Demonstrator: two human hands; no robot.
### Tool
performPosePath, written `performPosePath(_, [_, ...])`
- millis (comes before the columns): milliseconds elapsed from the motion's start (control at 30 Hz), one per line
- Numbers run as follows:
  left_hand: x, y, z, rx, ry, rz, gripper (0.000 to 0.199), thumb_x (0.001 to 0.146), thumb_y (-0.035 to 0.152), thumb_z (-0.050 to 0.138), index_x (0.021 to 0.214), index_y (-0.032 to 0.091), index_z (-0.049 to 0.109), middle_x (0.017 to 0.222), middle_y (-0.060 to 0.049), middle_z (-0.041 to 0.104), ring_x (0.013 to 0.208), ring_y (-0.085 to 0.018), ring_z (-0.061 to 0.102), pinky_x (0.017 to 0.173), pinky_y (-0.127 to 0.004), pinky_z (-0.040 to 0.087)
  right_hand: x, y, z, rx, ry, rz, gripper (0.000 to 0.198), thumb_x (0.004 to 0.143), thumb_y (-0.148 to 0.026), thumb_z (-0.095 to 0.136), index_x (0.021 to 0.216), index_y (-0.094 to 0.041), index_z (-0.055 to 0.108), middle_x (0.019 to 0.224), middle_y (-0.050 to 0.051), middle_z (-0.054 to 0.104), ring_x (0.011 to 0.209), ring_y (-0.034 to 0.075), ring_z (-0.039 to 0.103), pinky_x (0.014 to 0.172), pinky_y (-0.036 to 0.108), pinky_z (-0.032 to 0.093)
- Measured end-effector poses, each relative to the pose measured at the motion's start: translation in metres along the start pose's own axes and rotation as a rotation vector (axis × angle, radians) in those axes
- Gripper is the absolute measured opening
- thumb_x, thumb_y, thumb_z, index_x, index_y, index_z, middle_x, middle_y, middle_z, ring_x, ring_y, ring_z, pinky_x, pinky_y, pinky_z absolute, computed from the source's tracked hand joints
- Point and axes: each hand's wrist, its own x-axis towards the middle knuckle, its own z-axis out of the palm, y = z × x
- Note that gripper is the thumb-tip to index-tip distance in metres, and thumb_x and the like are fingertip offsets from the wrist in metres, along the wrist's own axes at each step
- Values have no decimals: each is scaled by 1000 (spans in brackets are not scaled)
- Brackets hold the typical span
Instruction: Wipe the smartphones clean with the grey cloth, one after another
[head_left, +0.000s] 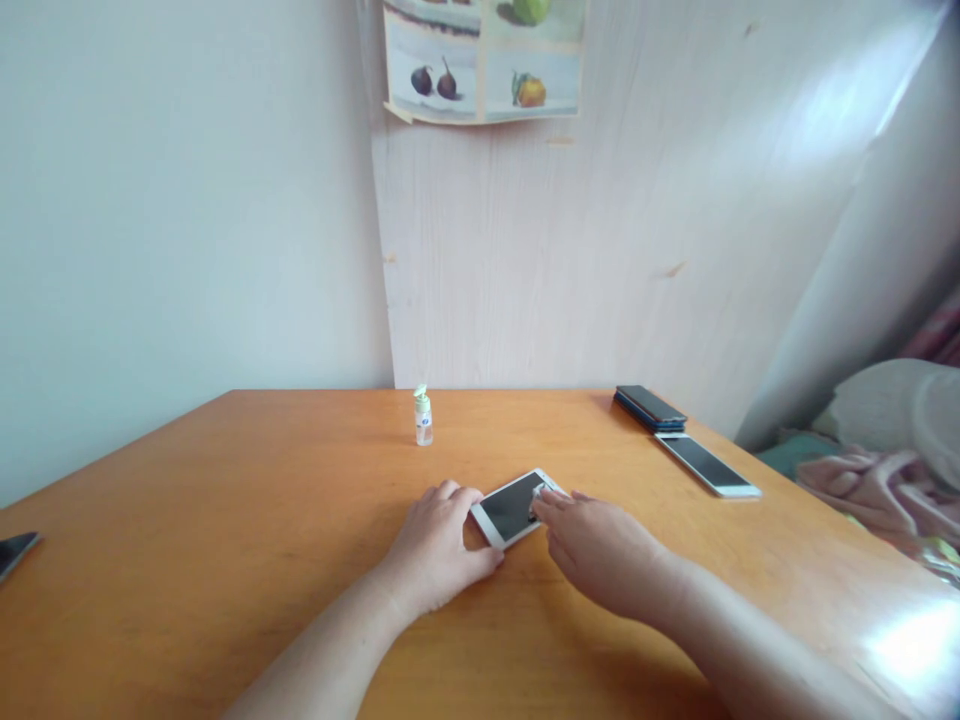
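A white smartphone [510, 510] with a dark screen lies face up and slantwise on the wooden table. Its left end is gripped between the thumb and fingers of my left hand [439, 545]. Over the phone's right part, my right hand [604, 548] presses a small crumpled white wipe [537, 494] against the screen. Most of the wipe is covered by my fingers, so whether it is tissue or cloth I cannot tell. Behind the phone stands a small clear pump bottle [424, 420] with a pale green top.
At the table's right edge lie another white phone [709, 465] and a dark stack of phones or cases [649, 407]. A dark device [15, 552] is cut off at the left. Fabric [877, 485] is heaped beyond the right edge. The wooden table [225, 500] meets the wall behind.
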Motion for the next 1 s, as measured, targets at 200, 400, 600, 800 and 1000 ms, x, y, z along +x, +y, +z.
performPosePath(200, [0,-1,1,1,11,-8,49,68,46,74,111,27,63,107,-6,60,103,-27,57,88,-34,45,-1,-10,3,-46,13,-65,36,89,-14,45,117,-11,67,124,19,64,117,30,59,103,41,44])
performPosePath(400, [-1,-1,2,-19,13,-13,48,68,48,74,109,26,63,106,-6,60,103,-27,57,88,-34,46,-5,-22,-5,74,28,-128,39,89,-15,45,122,-11,64,131,16,61,120,27,58,104,39,43])
performPosePath(600, [-1,-1,2,-11,4,-7,49,68,45,74,113,27,63,108,-6,59,105,-28,56,89,-35,45,2,9,-1,-28,-79,137,36,85,-12,46,110,-14,70,111,17,70,96,29,67,86,39,52])
performPosePath(800, [-1,1,0,-24,9,-9,44,69,46,73,108,26,64,104,-6,60,102,-27,57,86,-34,46,-3,-30,-11,107,-18,-150,44,87,-13,44,127,-10,62,133,18,60,124,29,55,109,41,39])
performPosePath(1000, [-1,-1,2,-7,16,-6,49,67,46,75,110,27,63,106,-6,59,102,-27,57,86,-34,46,0,-9,-4,131,-25,19,40,86,-13,44,120,-13,65,125,16,65,113,28,62,101,39,46])
